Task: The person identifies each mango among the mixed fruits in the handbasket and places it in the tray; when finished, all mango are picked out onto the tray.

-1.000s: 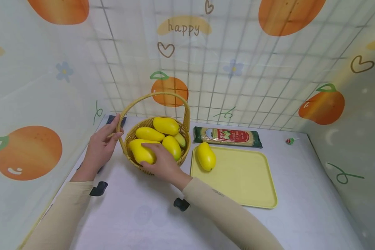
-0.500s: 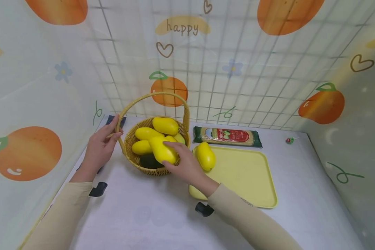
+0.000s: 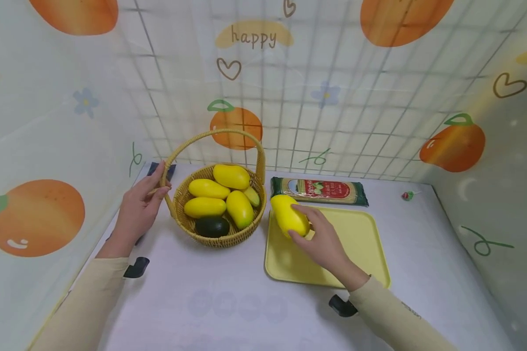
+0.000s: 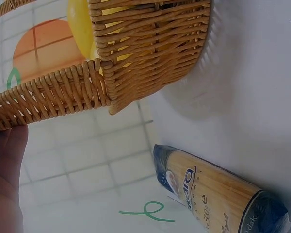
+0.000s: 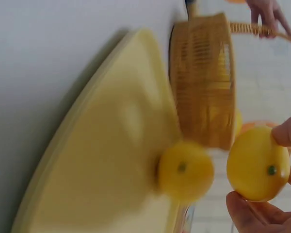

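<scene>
My right hand (image 3: 322,239) pinches a yellow mango (image 3: 288,214) between thumb and fingers, above the left part of the yellow tray (image 3: 351,243). In the right wrist view, another mango (image 5: 186,171) lies on the tray, just below and apart from the held one. My left hand (image 3: 138,209) holds the left side of the handle (image 3: 165,181) of a wicker basket (image 3: 228,240). Several yellow mangoes (image 3: 205,207), a dark avocado (image 3: 212,226) and a greenish-yellow fruit (image 3: 252,196) lie in the basket.
A green-and-red packet of pasta (image 3: 320,190) lies behind the tray. A blue-ended spaghetti packet (image 4: 218,194) lies left of the basket, mostly hidden by my left arm in the head view. A small lollipop (image 3: 408,196) lies far right. Printed curtains enclose the table.
My right hand has lifted a mango from the basket's front and carried it right, over the tray. The avocado beneath it is now uncovered. My left hand has stayed at the handle.
</scene>
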`<state>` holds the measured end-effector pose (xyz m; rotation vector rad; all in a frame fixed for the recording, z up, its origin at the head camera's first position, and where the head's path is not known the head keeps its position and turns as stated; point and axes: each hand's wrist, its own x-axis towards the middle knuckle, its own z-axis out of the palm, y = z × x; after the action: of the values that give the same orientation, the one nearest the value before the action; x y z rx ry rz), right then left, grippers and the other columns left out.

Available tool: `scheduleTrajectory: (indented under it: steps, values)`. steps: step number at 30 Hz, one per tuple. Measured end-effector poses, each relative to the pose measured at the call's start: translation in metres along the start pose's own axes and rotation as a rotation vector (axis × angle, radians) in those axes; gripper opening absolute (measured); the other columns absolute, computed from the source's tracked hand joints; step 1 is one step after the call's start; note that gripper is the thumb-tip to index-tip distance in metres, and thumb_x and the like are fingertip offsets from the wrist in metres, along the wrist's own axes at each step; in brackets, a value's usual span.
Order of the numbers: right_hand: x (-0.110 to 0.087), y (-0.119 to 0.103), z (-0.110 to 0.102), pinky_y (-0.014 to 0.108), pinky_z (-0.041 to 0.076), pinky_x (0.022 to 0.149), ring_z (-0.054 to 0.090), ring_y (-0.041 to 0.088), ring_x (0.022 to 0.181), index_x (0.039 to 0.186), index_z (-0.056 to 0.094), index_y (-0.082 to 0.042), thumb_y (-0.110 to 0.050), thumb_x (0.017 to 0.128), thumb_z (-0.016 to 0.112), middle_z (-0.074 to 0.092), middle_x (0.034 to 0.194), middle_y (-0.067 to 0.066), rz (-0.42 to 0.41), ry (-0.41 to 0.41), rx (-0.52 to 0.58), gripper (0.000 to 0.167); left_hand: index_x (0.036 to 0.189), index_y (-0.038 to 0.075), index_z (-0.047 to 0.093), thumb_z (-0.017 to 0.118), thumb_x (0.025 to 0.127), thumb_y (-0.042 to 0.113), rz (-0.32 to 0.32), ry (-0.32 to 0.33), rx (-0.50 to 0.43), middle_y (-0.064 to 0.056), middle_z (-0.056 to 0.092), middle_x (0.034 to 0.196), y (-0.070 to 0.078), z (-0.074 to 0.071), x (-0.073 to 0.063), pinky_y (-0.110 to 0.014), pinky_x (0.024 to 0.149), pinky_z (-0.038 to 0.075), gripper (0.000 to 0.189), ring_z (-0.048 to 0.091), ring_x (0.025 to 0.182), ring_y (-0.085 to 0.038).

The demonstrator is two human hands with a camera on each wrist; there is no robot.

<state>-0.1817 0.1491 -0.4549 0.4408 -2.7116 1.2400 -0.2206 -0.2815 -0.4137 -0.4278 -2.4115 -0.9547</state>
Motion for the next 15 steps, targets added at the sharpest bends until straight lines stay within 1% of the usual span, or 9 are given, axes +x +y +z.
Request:
scheduleTrajectory:
  steps: [3,5,8,12,15]
  values:
    - [-0.003,0.018,-0.012,0.05,0.057,0.096,0.055,0.03,0.121,0.147,0.054,-0.021,-0.025,0.091,0.079,0.053,0.142,0.009,0.047,0.02,-0.011,0.062,0.157,0.032,0.039,0.065,0.098,0.003,0.005,0.005,-0.014,-0.01,0.068,0.107,0.0,0.0,0.001,-0.001,0.09,0.039,0.071,0.057,0.099,0.004]
    - [-0.005,0.031,-0.018,0.05,0.056,0.096,0.055,0.032,0.121,0.148,0.052,-0.02,-0.025,0.091,0.078,0.052,0.144,0.011,0.086,0.032,-0.023,0.063,0.157,0.031,0.039,0.065,0.098,0.002,0.008,0.004,-0.024,-0.01,0.068,0.107,0.0,0.001,0.001,-0.001,0.09,0.04,0.071,0.056,0.099,0.005]
    - [-0.008,0.051,-0.024,0.052,0.055,0.097,0.054,0.034,0.12,0.149,0.051,-0.016,-0.024,0.092,0.077,0.051,0.145,0.015,0.145,0.038,-0.041,0.064,0.157,0.031,0.039,0.065,0.098,0.002,0.009,-0.001,-0.027,-0.011,0.068,0.107,0.001,0.002,0.001,-0.002,0.09,0.04,0.07,0.057,0.099,0.002]
    - [-0.012,0.072,-0.029,0.054,0.053,0.101,0.051,0.037,0.125,0.15,0.049,-0.014,-0.024,0.093,0.076,0.048,0.149,0.017,0.209,0.019,-0.058,0.064,0.157,0.03,0.039,0.064,0.099,0.003,0.001,-0.001,-0.006,-0.01,0.068,0.108,0.001,0.001,0.0,-0.002,0.091,0.039,0.07,0.059,0.099,-0.005]
    - [-0.014,0.083,-0.031,0.055,0.05,0.104,0.048,0.038,0.13,0.151,0.047,-0.013,-0.025,0.094,0.075,0.045,0.152,0.018,0.247,0.003,-0.068,0.065,0.157,0.03,0.039,0.064,0.099,0.004,-0.002,0.002,-0.006,-0.01,0.068,0.108,0.0,0.002,0.0,-0.002,0.091,0.039,0.069,0.059,0.099,-0.004]
